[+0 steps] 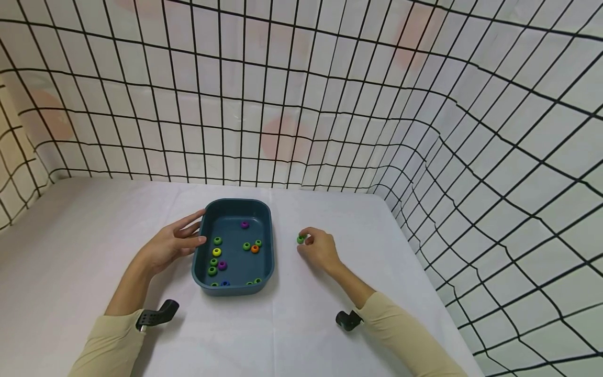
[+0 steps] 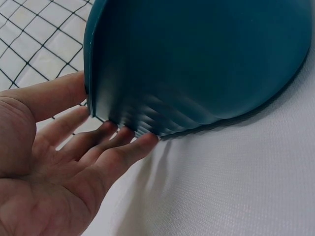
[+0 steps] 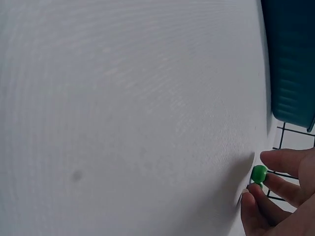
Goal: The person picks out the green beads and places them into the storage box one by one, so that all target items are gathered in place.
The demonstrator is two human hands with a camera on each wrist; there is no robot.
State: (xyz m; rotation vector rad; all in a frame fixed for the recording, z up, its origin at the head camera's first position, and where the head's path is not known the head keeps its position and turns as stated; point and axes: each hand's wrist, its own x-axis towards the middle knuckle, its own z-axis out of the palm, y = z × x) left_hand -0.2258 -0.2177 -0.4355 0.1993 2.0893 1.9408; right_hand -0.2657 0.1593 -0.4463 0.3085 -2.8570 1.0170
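Observation:
A dark teal plastic tray (image 1: 235,291) with beads scattered on its floor lies between the hands. My left hand (image 1: 166,245) holds its left side: the thumb laps over the rim, and in the left wrist view the fingers (image 2: 114,160) touch the outer wall (image 2: 197,64). To the right of the tray, my right hand (image 1: 321,250) pinches a green bead (image 1: 300,239) close to the tabletop. The right wrist view shows this green bead (image 3: 259,173) among the fingertips; a second bit of green just below it is partly hidden.
In the tray are several green beads (image 1: 218,241), purple beads (image 1: 245,224), a yellow bead (image 1: 216,252), an orange bead (image 1: 255,249) and a blue bead (image 1: 225,284). A white cloth (image 1: 301,335) covers the table. Black wire mesh (image 1: 264,104) stands along the back and sides.

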